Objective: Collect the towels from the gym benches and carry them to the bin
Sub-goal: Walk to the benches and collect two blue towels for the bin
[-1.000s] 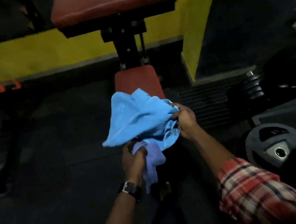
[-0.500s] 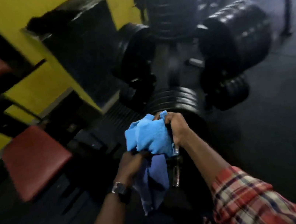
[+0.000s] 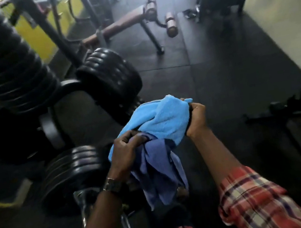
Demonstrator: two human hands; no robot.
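A bright blue towel [image 3: 163, 120] is bunched between both hands at chest height. My right hand [image 3: 196, 119] grips its right edge. My left hand [image 3: 125, 151] is closed on its lower left side and also on a darker purple-blue towel [image 3: 161, 173] that hangs down below. A watch sits on my left wrist. No bin is in view.
Stacks of black weight plates [image 3: 112, 78] on racks crowd the left side. A brown flat bench [image 3: 121, 24] with roller pads stands ahead on the dark rubber floor [image 3: 219, 83]. A pale wall [image 3: 283, 14] runs along the right, and dark gear [image 3: 292, 105] lies at its foot.
The view has swung right, away from the red-padded bench, past the weight plates, toward the open floor. Both hands have kept hold of the two towels throughout.
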